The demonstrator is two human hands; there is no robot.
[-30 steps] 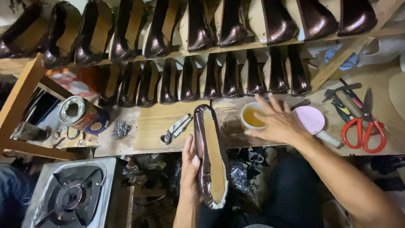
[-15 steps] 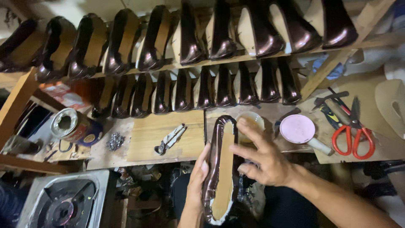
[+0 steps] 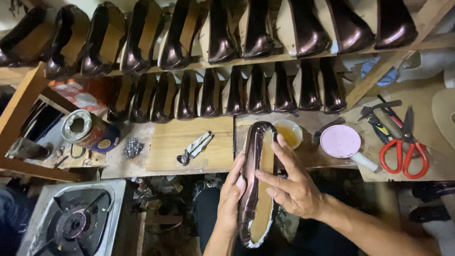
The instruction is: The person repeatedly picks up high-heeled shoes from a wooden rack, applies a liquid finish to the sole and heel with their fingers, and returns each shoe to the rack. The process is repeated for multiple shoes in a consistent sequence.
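Observation:
A dark brown glossy shoe [image 3: 252, 156] on a last lies sole-up in front of me, its tan insole facing the camera. My left hand [image 3: 232, 194] holds it along the left side. My right hand [image 3: 290, 182] rests on the right side with the fingers spread across the insole, pressing the upper's edge. Just beyond the shoe's toe stands a small white bowl of yellow glue [image 3: 289, 133] on the wooden bench [image 3: 189, 142].
Two rows of brown shoes [image 3: 246, 90] fill the shelves behind. On the bench lie pincers [image 3: 194, 148], a pile of tacks [image 3: 133, 148], a tin can [image 3: 87, 131], a pink round lid [image 3: 340, 141] and red-handled scissors [image 3: 403, 151]. A gas burner [image 3: 76, 220] sits lower left.
My right hand left the glue bowl and came back onto the shoe's insole. The shoe was drawn closer to me, and the view shifted slightly.

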